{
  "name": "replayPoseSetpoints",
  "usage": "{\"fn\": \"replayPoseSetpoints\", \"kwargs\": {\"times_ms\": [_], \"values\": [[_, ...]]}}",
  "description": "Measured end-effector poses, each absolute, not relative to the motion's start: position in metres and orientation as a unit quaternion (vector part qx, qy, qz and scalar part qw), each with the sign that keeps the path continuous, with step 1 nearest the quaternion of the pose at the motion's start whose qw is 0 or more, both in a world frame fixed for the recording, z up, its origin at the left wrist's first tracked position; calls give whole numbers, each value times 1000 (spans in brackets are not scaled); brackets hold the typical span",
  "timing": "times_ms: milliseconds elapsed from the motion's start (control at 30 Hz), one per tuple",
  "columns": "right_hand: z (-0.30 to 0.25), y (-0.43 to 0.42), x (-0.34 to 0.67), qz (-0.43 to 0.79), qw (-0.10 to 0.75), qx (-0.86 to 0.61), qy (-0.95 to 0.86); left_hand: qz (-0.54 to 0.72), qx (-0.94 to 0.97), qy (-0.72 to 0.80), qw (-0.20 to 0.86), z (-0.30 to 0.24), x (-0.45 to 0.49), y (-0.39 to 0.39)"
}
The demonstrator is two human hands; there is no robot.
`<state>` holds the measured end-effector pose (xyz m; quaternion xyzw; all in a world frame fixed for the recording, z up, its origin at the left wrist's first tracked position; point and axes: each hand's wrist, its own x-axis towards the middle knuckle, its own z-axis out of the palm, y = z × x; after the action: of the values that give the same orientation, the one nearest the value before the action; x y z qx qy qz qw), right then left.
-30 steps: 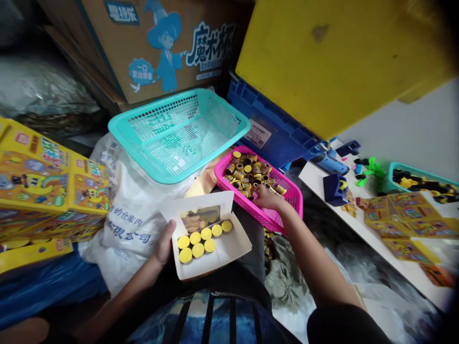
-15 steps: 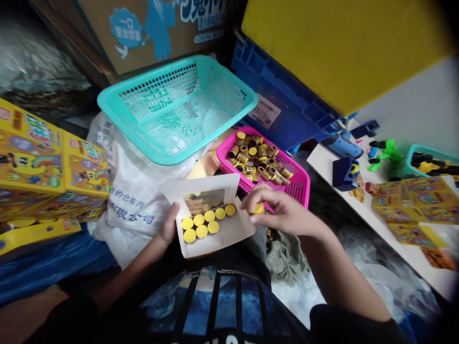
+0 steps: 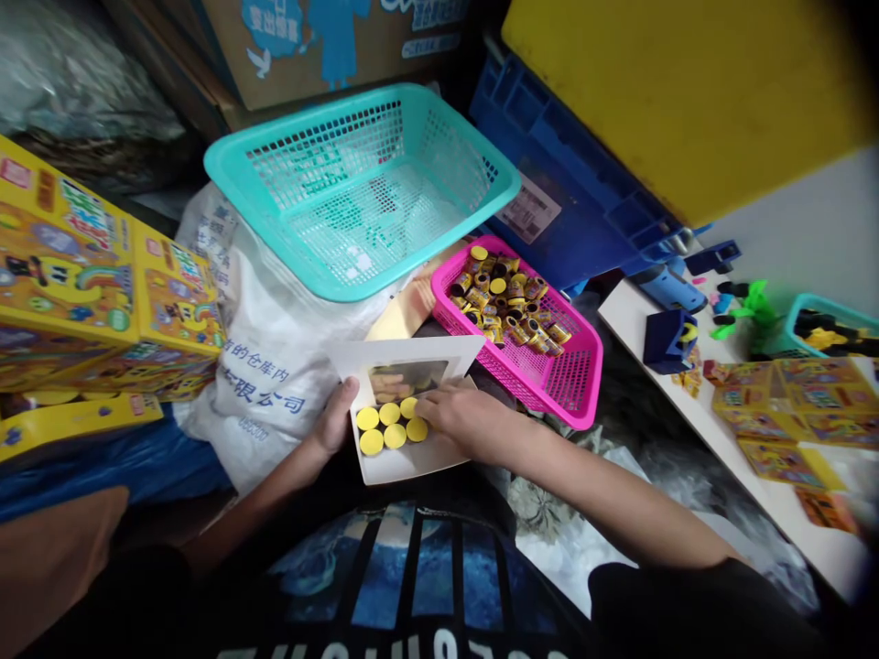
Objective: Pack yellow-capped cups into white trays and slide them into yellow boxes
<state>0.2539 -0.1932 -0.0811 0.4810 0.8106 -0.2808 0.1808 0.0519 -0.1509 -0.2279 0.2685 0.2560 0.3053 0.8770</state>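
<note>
An open cardboard box point(image 3: 395, 465), white inside with a windowed lid point(image 3: 418, 352), rests near my lap. My left hand point(image 3: 336, 419) grips its left side, thumb at the edge. Small jars with yellow lids point(image 3: 394, 436) stand in two rows in its left part. Inside the box, my right hand point(image 3: 457, 416) reaches down with bent fingers beside the jars; whatever it holds is hidden beneath them. Beyond the box, a pink basket point(image 3: 580, 384) holds many similar small jars point(image 3: 512, 297), lying loose.
A turquoise basket point(image 3: 288, 256) sits on a white sack point(image 3: 254, 366). Yellow printed boxes point(image 3: 69, 275) are stacked at left. A blue crate point(image 3: 563, 174) stands behind the pink basket. On the right, a white tabletop point(image 3: 693, 394) carries more printed boxes and toys.
My right hand has moved left and down into the box; the yellow-lidded jar it held is now out of sight. My left hand keeps its grip. The view has shifted slightly.
</note>
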Motion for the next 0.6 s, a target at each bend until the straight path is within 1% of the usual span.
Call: {"fn": "replayPoseSetpoints", "kwargs": {"times_ms": [300,467,533,600], "values": [[-90,-192,256,-270,187,496,804,309,281,255,872,-228,53,-150],[-69,-195,262,-315,181,520,773,315,257,257,877,-228,54,-153],[-66,-196,261,-318,200,523,765,313,249,260,879,-228,54,-153],[-72,-196,257,-291,224,503,782,310,246,263,880,-228,53,-153]]}}
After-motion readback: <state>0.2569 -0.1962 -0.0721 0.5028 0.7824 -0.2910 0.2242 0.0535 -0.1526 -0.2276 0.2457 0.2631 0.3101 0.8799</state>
